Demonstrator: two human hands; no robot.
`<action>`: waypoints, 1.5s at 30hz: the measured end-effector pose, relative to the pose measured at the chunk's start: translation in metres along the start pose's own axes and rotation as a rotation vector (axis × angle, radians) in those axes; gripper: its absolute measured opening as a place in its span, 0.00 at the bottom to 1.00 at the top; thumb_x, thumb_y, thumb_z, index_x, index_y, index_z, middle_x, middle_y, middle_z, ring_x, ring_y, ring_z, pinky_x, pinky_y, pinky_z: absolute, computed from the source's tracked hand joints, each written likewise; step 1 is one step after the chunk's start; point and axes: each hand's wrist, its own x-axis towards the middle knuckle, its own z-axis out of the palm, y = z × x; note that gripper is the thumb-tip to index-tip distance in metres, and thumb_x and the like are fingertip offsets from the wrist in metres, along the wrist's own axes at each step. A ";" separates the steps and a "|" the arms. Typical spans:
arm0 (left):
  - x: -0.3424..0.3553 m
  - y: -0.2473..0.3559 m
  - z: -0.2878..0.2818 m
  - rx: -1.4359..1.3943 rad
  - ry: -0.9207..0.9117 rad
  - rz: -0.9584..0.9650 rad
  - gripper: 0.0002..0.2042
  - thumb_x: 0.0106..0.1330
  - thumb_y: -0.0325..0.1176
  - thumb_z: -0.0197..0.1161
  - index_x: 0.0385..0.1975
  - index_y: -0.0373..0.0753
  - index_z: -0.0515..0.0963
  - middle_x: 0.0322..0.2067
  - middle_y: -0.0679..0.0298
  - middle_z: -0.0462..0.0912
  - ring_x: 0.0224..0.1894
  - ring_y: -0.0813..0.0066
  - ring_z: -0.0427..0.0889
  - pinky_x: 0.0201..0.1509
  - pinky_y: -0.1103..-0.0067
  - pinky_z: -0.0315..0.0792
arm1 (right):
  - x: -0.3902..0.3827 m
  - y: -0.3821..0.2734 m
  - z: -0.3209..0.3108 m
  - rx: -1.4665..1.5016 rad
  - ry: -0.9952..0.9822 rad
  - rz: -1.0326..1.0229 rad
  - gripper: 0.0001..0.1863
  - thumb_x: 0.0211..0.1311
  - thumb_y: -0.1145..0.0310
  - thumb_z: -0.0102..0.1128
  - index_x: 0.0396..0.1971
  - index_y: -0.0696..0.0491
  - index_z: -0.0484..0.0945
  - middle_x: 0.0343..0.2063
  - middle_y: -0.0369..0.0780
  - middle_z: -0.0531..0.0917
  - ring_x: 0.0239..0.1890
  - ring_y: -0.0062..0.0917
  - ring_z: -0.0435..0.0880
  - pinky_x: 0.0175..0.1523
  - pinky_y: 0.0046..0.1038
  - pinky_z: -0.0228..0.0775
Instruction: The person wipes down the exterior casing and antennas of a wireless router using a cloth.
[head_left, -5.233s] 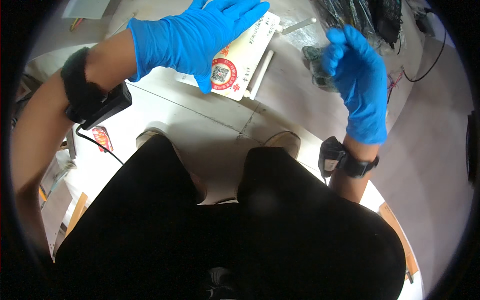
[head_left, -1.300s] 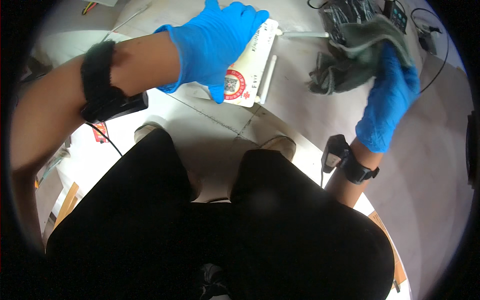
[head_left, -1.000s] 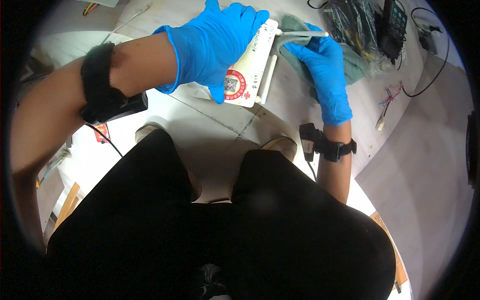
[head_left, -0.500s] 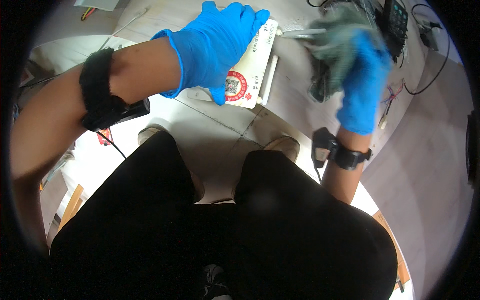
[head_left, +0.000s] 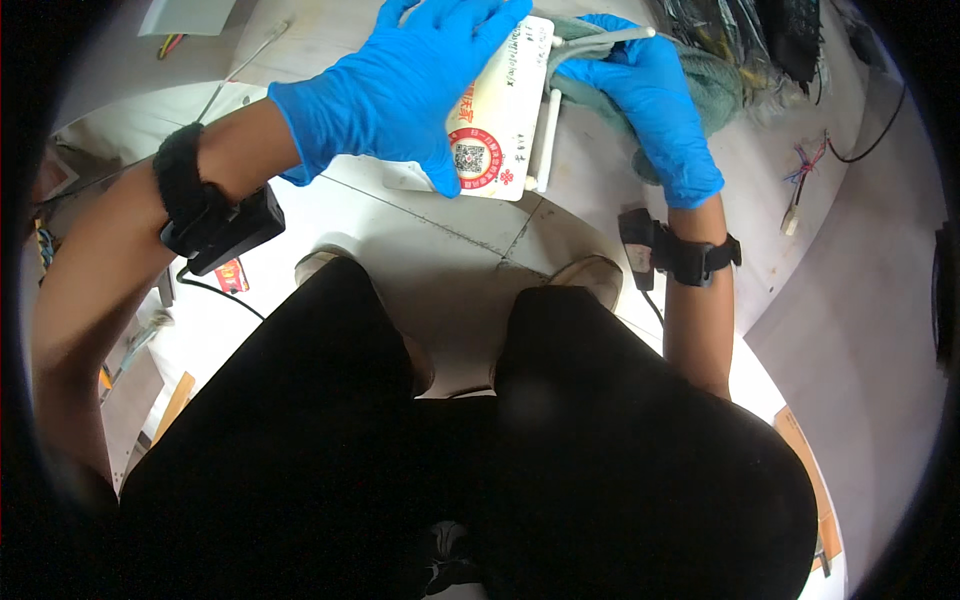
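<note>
A white router [head_left: 508, 120] with a round red sticker lies at the near edge of the table under my left hand [head_left: 410, 85]. That hand wears a blue glove, its thumb at the router's near side and its fingers across the top, gripping it. Two white antennas stick out on the right: one antenna [head_left: 548, 140] runs along the side, and the other antenna [head_left: 615, 37] points right. My right hand [head_left: 650, 105], also blue-gloved, holds a grey-green cloth [head_left: 715, 88] against the router's right side by the antennas. Its fingertips are partly hidden by cloth and antenna.
Behind the cloth lie crumpled clear plastic [head_left: 700, 25] and a black device [head_left: 792, 40]. Thin wires with a white plug [head_left: 790, 218] lie on the table [head_left: 745, 225] at right. A white cable [head_left: 250, 62] crosses the far left. Below the table edge are tiled floor [head_left: 440, 225] and my legs.
My right hand has swung left with the cloth, from a blurred spot above the table to the router's side. My left hand keeps its grip on the router, shifted slightly left and up in view.
</note>
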 end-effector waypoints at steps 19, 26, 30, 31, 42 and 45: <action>0.005 -0.020 0.034 -0.070 0.356 0.117 0.67 0.25 0.67 0.71 0.64 0.30 0.46 0.59 0.40 0.55 0.63 0.49 0.55 0.67 0.62 0.44 | -0.036 -0.070 -0.085 0.362 0.545 -0.426 0.14 0.61 0.69 0.56 0.45 0.58 0.76 0.37 0.40 0.82 0.38 0.24 0.82 0.44 0.21 0.74; 0.006 -0.020 0.022 -0.425 0.400 0.301 0.61 0.24 0.62 0.74 0.61 0.33 0.54 0.52 0.47 0.65 0.54 0.54 0.67 0.61 0.68 0.59 | -0.017 -0.068 -0.021 0.014 0.151 0.047 0.17 0.47 0.84 0.63 0.40 0.59 0.80 0.27 0.34 0.81 0.28 0.15 0.79 0.33 0.15 0.73; 0.015 -0.025 0.029 -0.253 0.494 0.316 0.61 0.23 0.62 0.75 0.60 0.33 0.55 0.51 0.48 0.66 0.53 0.55 0.68 0.60 0.68 0.60 | -0.004 -0.042 0.004 0.279 0.015 0.016 0.13 0.46 0.84 0.63 0.35 0.58 0.80 0.27 0.35 0.81 0.28 0.17 0.79 0.34 0.17 0.74; 0.015 -0.025 0.030 -0.259 0.496 0.310 0.61 0.23 0.62 0.75 0.60 0.33 0.54 0.51 0.48 0.66 0.53 0.55 0.68 0.61 0.68 0.59 | 0.001 -0.042 0.001 0.212 -0.041 0.019 0.12 0.47 0.84 0.64 0.34 0.58 0.80 0.27 0.35 0.81 0.29 0.17 0.79 0.34 0.17 0.74; 0.012 -0.026 0.029 -0.220 0.466 0.260 0.62 0.23 0.57 0.76 0.62 0.33 0.52 0.53 0.47 0.65 0.56 0.53 0.65 0.62 0.66 0.57 | -0.002 -0.053 -0.015 0.045 0.022 -0.097 0.09 0.43 0.80 0.66 0.28 0.59 0.81 0.25 0.35 0.82 0.29 0.16 0.79 0.34 0.16 0.72; 0.006 -0.018 0.019 -0.319 0.306 0.244 0.63 0.25 0.57 0.76 0.63 0.32 0.49 0.55 0.44 0.61 0.59 0.51 0.61 0.65 0.65 0.52 | -0.007 -0.035 -0.028 0.235 0.051 -0.165 0.11 0.50 0.79 0.61 0.36 0.60 0.78 0.28 0.35 0.81 0.29 0.17 0.78 0.36 0.17 0.72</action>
